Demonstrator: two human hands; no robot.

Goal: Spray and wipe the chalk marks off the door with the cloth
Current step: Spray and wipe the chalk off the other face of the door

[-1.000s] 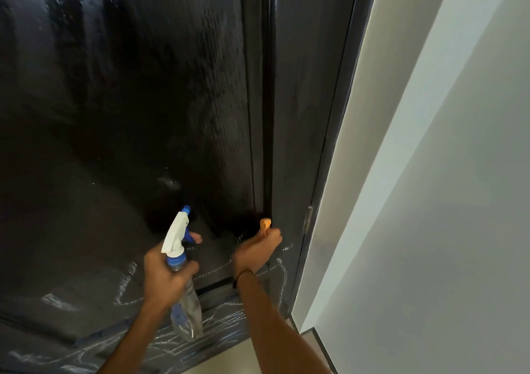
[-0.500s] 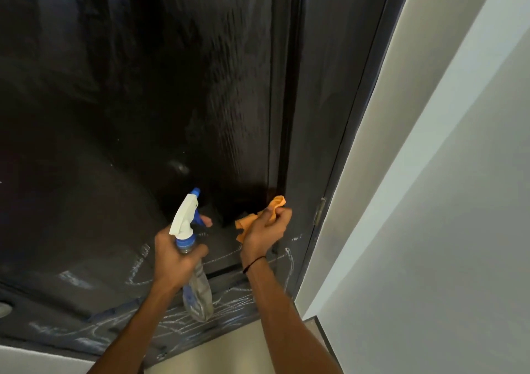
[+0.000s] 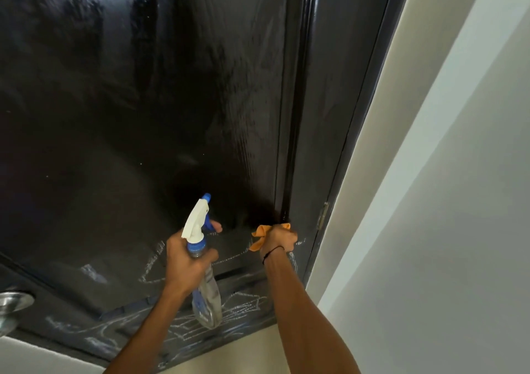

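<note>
Dark door (image 3: 143,115) beside a pale wall (image 3: 459,230): chalk marks (image 3: 241,302) cover its lower panel. Right hand (image 3: 279,238) grips the orange cloth (image 3: 259,237) against the door; left hand (image 3: 186,261) grips the spray bottle (image 3: 205,290). Advise wiping downward with firm, overlapping passes.

Bottle (image 3: 205,293) left of cloth (image 3: 262,237).

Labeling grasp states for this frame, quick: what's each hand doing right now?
Left hand: closed round the neck of the spray bottle, one finger at the trigger.
Right hand: closed on the orange cloth, at the door.
</note>
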